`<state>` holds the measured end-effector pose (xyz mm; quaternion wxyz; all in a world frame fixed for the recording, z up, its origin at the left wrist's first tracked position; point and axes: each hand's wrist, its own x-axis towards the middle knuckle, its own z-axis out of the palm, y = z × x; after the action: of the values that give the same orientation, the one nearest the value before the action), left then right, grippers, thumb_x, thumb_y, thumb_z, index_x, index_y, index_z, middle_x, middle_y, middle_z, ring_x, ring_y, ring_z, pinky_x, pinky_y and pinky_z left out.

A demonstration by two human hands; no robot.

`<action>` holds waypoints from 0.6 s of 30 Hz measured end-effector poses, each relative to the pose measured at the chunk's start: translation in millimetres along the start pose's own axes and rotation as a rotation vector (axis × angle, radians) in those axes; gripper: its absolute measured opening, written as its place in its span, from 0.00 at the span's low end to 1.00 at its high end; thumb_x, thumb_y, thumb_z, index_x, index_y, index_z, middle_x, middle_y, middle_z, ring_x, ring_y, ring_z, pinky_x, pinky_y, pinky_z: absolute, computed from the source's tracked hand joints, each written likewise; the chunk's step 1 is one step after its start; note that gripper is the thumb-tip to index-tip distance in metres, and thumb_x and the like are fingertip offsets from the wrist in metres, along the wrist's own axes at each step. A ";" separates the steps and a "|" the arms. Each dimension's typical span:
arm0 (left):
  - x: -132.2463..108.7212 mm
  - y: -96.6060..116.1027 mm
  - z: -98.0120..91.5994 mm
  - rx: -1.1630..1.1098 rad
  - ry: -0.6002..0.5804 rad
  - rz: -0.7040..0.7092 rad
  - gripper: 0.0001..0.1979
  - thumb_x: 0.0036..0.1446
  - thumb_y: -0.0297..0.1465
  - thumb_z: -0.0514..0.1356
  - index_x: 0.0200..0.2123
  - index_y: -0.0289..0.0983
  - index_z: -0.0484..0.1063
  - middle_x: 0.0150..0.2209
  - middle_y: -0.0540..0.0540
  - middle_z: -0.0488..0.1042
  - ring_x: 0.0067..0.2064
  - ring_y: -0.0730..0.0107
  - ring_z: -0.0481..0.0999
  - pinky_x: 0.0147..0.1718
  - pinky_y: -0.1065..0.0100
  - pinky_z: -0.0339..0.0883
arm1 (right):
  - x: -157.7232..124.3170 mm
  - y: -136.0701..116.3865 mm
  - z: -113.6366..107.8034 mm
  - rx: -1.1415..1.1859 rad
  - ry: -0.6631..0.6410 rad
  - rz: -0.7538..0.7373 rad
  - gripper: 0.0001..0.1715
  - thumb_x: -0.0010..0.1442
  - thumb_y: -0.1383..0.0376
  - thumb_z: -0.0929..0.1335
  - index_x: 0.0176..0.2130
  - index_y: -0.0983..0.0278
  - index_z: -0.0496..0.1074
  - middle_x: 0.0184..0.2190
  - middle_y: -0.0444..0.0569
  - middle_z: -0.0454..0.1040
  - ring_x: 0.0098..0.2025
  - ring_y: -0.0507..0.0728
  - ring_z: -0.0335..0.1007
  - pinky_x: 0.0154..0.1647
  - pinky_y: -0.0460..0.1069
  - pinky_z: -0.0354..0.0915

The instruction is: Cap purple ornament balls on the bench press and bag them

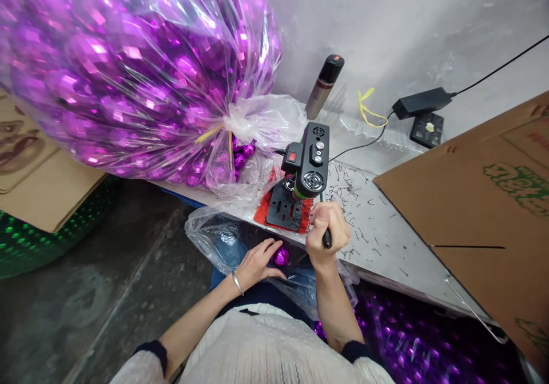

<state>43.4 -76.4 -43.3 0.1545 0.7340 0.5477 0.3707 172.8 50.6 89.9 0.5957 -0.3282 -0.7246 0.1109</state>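
Note:
My right hand (pixel 329 228) is wrapped round the black-tipped lever (pixel 327 239) of a small black bench machine (pixel 314 164) with round vents, buttons and a red switch. Its slotted base (pixel 285 204) stands on a red mat (pixel 262 208). Below the table edge, my left hand (pixel 257 263) is open, thumb and fingers spread beside a shiny purple ball (pixel 281 256). I cannot tell whether the fingers touch it. Clear plastic (pixel 210 235) hangs around that ball, over my lap.
A large tied clear bag (pixel 141 75) of purple balls bulges at the left. Behind the machine stands a spray can (pixel 325 87), near a power adapter (pixel 424 103). A cardboard box (pixel 484 201) flanks the right. Small black bits litter the white tabletop (pixel 373 241).

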 end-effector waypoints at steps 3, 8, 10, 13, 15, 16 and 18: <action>28.0 -8.2 -9.4 -0.048 0.125 -0.007 0.25 0.65 0.43 0.61 0.62 0.41 0.68 0.52 0.40 0.78 0.53 0.57 0.81 0.52 0.58 0.78 | -0.3 0.5 -0.4 0.004 -0.012 -0.029 0.16 0.66 0.74 0.61 0.28 0.60 0.61 0.25 0.43 0.66 0.28 0.51 0.64 0.30 0.49 0.59; 133.4 -52.3 -74.1 0.253 0.371 -0.230 0.18 0.69 0.27 0.52 0.56 0.37 0.74 0.54 0.36 0.78 0.58 0.52 0.77 0.61 0.51 0.69 | -0.3 0.6 -0.3 0.001 -0.010 -0.041 0.17 0.65 0.76 0.61 0.28 0.61 0.60 0.25 0.43 0.65 0.28 0.50 0.63 0.29 0.48 0.58; 173.7 -70.5 -97.5 0.427 0.305 -0.417 0.20 0.65 0.23 0.53 0.57 0.32 0.73 0.57 0.31 0.75 0.59 0.48 0.75 0.61 0.49 0.67 | -0.7 1.0 -0.3 0.000 -0.014 -0.047 0.16 0.65 0.76 0.61 0.28 0.61 0.60 0.25 0.43 0.65 0.28 0.51 0.63 0.29 0.48 0.58; 218.2 -88.6 -111.7 0.566 0.089 -0.622 0.18 0.65 0.27 0.56 0.56 0.28 0.74 0.54 0.27 0.76 0.58 0.43 0.75 0.57 0.49 0.68 | -1.4 1.7 -0.5 -0.002 -0.027 -0.055 0.16 0.65 0.76 0.61 0.28 0.61 0.61 0.25 0.43 0.66 0.28 0.51 0.63 0.30 0.48 0.58; 237.1 -95.4 -108.9 0.586 -0.017 -0.674 0.17 0.65 0.29 0.56 0.54 0.28 0.74 0.52 0.27 0.77 0.56 0.43 0.76 0.56 0.50 0.68 | -1.4 1.8 -0.7 -0.003 -0.028 -0.056 0.16 0.65 0.76 0.61 0.29 0.61 0.61 0.25 0.43 0.66 0.28 0.51 0.63 0.30 0.48 0.58; 243.9 -98.1 -105.5 0.582 -0.040 -0.681 0.17 0.65 0.28 0.57 0.54 0.28 0.74 0.52 0.27 0.77 0.56 0.43 0.76 0.57 0.50 0.67 | -1.2 1.7 -0.9 -0.005 -0.028 -0.057 0.15 0.65 0.76 0.61 0.29 0.61 0.61 0.25 0.43 0.66 0.28 0.51 0.63 0.30 0.48 0.58; 253.7 -103.2 -97.8 0.556 -0.033 -0.674 0.18 0.64 0.24 0.56 0.55 0.26 0.73 0.53 0.25 0.77 0.58 0.43 0.74 0.58 0.49 0.65 | -0.7 1.3 -1.3 -0.012 -0.032 -0.061 0.15 0.65 0.76 0.61 0.29 0.61 0.62 0.25 0.43 0.66 0.28 0.51 0.63 0.29 0.48 0.58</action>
<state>-65.8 175.5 52.8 0.0719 0.5337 0.8330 0.1264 174.6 50.9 89.0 0.5852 -0.3077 -0.7444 0.0935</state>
